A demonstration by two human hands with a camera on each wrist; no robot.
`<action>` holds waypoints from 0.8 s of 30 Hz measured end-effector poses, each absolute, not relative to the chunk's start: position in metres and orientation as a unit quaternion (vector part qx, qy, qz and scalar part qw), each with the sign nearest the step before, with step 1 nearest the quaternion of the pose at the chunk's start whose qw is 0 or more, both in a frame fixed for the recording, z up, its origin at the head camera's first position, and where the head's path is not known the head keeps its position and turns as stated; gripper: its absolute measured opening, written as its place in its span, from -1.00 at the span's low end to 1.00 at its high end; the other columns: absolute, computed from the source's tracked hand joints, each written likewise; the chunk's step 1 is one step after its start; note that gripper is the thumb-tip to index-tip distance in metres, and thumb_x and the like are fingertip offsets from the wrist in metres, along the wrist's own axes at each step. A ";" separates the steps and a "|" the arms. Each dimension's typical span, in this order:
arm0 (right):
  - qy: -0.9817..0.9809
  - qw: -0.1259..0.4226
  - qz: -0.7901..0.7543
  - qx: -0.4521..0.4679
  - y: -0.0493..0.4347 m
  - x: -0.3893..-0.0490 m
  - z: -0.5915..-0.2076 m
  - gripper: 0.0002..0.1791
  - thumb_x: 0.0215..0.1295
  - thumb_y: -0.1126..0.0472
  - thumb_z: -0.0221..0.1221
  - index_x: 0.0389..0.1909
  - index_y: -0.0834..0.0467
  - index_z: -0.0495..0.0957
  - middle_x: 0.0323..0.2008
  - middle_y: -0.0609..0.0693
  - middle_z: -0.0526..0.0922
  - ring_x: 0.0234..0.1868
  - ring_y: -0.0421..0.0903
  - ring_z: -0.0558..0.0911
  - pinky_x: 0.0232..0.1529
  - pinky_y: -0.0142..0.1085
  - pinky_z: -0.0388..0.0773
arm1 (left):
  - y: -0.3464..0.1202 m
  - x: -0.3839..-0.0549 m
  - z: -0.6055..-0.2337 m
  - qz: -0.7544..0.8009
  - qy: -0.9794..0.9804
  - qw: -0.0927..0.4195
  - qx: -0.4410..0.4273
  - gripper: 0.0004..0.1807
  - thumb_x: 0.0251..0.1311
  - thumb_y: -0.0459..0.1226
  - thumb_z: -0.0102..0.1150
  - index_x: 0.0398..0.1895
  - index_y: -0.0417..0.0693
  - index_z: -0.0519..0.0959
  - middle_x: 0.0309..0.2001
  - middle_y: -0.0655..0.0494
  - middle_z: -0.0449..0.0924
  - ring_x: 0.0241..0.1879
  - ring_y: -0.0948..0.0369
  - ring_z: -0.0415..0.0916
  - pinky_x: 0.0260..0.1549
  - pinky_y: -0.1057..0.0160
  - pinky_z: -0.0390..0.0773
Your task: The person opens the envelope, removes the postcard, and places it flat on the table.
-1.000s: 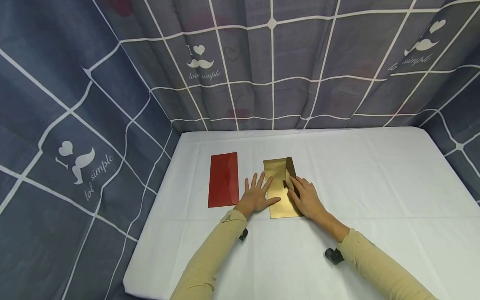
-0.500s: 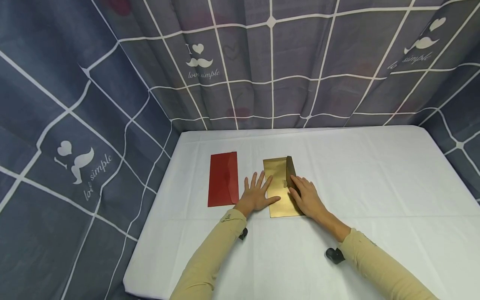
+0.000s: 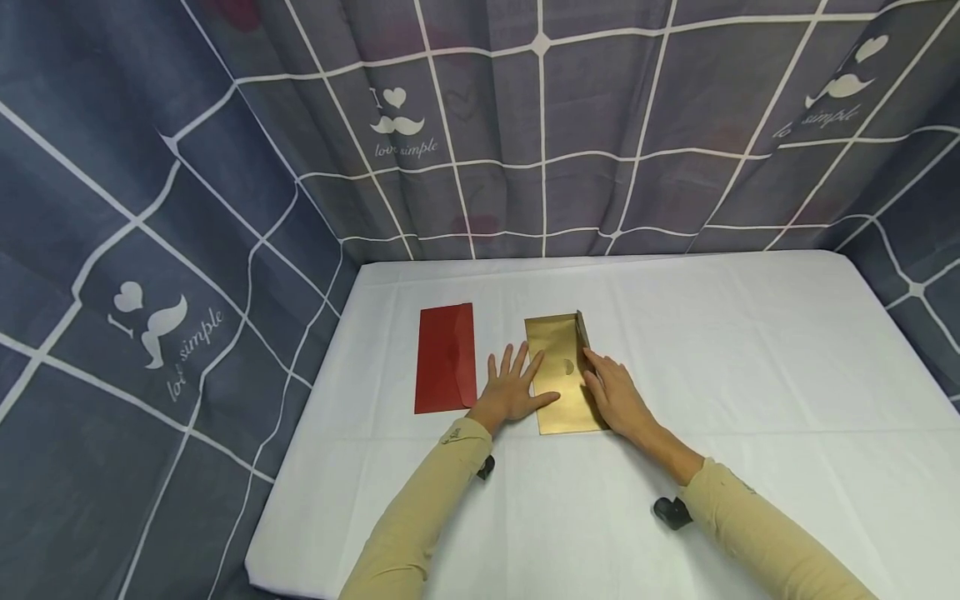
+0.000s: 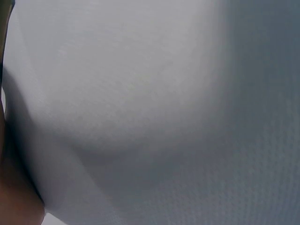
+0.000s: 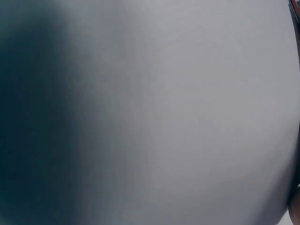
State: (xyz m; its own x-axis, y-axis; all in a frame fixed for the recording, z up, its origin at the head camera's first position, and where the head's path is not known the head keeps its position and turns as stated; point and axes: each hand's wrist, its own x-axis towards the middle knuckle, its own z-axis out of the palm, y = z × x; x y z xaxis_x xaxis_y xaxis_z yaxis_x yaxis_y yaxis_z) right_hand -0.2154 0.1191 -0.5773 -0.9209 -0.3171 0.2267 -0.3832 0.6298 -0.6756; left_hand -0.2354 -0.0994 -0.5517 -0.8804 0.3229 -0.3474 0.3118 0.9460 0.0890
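Note:
A gold envelope [image 3: 553, 408] lies upright on the white table, with a small half-round notch [image 3: 568, 367] near its middle. Its narrow flap [image 3: 582, 333] stands raised along the right edge. My left hand [image 3: 512, 393] rests spread on the envelope's left side, fingers straight and thumb pointing right. At the right edge, my right hand [image 3: 617, 396] touches the flap with extended fingers and partly covers it. To the left lies a red envelope [image 3: 442, 358], its flap side facing up and its lower right corner close to the left wrist.
White cloth [image 3: 750, 350] covers the table and fills most of both wrist views, blurred. Dark checked curtains [image 3: 585, 117] hang behind and at both sides. Small black devices sit below the wrists, a left one [image 3: 486, 467] and a right one [image 3: 672, 512].
The gold envelope's flap has swung up and to the right, off the notch it covered. My right hand has shifted slightly right with it; the left hand stays in place.

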 end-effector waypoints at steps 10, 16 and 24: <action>-0.894 0.066 0.392 0.205 0.122 -0.215 -0.579 -0.50 0.55 0.18 -0.19 0.38 0.36 0.16 0.19 0.36 0.39 0.20 0.29 0.35 0.24 0.13 0.13 | -0.100 -0.233 -0.548 0.015 0.969 0.181 0.165 -0.06 0.19 0.45 -0.46 0.53 0.26 -0.32 0.51 0.07 -0.53 0.45 0.02 -0.56 0.30 -0.17 -0.40; -0.897 0.062 0.396 0.188 0.126 -0.213 -0.577 -0.48 0.56 0.15 -0.22 0.41 0.31 0.12 0.27 0.36 0.31 0.25 0.31 0.30 0.22 0.14 0.18 | -0.099 -0.234 -0.547 0.012 0.969 0.181 0.166 -0.06 0.18 0.45 -0.46 0.53 0.27 -0.32 0.51 0.07 -0.52 0.45 0.02 -0.55 0.31 -0.17 -0.38; -0.891 0.075 0.410 0.179 0.131 -0.212 -0.575 -0.49 0.54 0.22 -0.19 0.43 0.29 0.08 0.17 0.39 0.41 0.17 0.35 0.38 0.16 0.17 0.26 | -0.100 -0.233 -0.546 0.015 0.969 0.182 0.167 -0.06 0.19 0.45 -0.46 0.53 0.26 -0.32 0.51 0.06 -0.52 0.45 0.01 -0.55 0.30 -0.17 -0.39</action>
